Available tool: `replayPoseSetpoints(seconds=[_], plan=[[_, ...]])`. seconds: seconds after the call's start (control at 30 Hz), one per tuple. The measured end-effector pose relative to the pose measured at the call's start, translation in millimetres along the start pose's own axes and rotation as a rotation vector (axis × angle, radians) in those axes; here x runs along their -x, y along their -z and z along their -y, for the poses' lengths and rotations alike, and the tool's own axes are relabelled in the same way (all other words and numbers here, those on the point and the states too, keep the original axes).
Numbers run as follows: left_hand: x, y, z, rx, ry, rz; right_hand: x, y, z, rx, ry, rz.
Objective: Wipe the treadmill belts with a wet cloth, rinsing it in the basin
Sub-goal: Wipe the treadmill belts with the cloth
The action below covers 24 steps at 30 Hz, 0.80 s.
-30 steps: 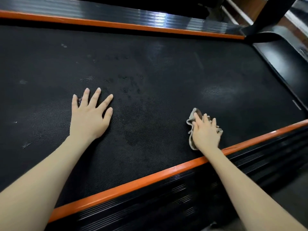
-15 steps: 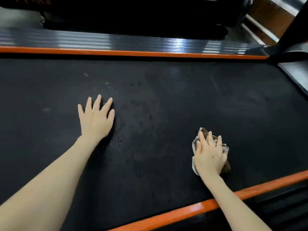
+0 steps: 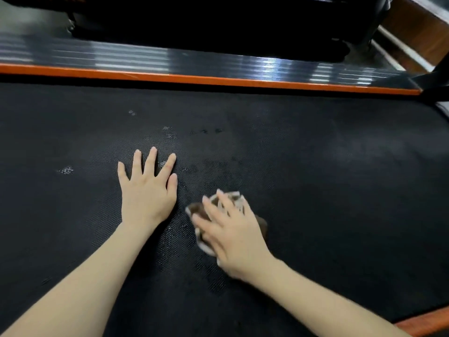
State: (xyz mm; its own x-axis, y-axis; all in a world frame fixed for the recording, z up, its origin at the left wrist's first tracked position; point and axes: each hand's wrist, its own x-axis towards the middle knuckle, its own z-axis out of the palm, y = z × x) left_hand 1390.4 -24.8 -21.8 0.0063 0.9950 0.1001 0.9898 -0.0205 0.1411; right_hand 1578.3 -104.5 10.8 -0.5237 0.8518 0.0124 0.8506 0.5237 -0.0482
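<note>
The black textured treadmill belt (image 3: 315, 178) fills most of the view, with wet spots near its middle. My left hand (image 3: 147, 190) lies flat on the belt, fingers spread. Just to its right, my right hand (image 3: 233, 232) presses a crumpled brown and white cloth (image 3: 198, 209) onto the belt with straight fingers; the hand is blurred and covers most of the cloth. The basin is out of view.
An orange strip (image 3: 206, 80) and a ribbed grey side rail (image 3: 170, 58) run along the belt's far edge. The near orange strip (image 3: 427, 323) shows at the bottom right. A dark machine stands beyond the far rail, a black upright (image 3: 439, 69) at the right.
My right hand has slid the cloth left across the belt, ending close to my left hand. The left hand stays flat. The view has shifted toward the far rail.
</note>
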Motion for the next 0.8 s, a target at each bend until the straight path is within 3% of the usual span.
replayPoseSetpoints(seconds=[0.07, 0.13, 0.33, 0.53, 0.63, 0.8], plan=[[1.1, -0.9, 0.0, -0.015, -0.004, -0.004, 17.9, -5.3, -10.3, 0.006, 0.145, -0.055], [0.1, -1.3, 0.0, -0.011, 0.000, -0.008, -1.2, -5.3, -34.5, 0.049, 0.158, -0.081], [0.8, -0.2, -1.8, -0.003, 0.019, -0.007, -89.6, -6.4, -75.1, -0.014, -0.304, -0.124], [-0.1, 2.1, -1.6, 0.004, 0.014, 0.009, -34.8, -14.7, -25.3, -0.084, -0.039, -0.190], [-0.5, 2.3, -2.0, -0.004, 0.018, 0.012, -68.8, -15.3, -46.2, -0.053, 0.000, -0.216], [-1.1, 0.4, -1.8, -0.013, 0.026, 0.016, -176.2, -8.0, -96.5, -0.016, -0.317, -0.089]])
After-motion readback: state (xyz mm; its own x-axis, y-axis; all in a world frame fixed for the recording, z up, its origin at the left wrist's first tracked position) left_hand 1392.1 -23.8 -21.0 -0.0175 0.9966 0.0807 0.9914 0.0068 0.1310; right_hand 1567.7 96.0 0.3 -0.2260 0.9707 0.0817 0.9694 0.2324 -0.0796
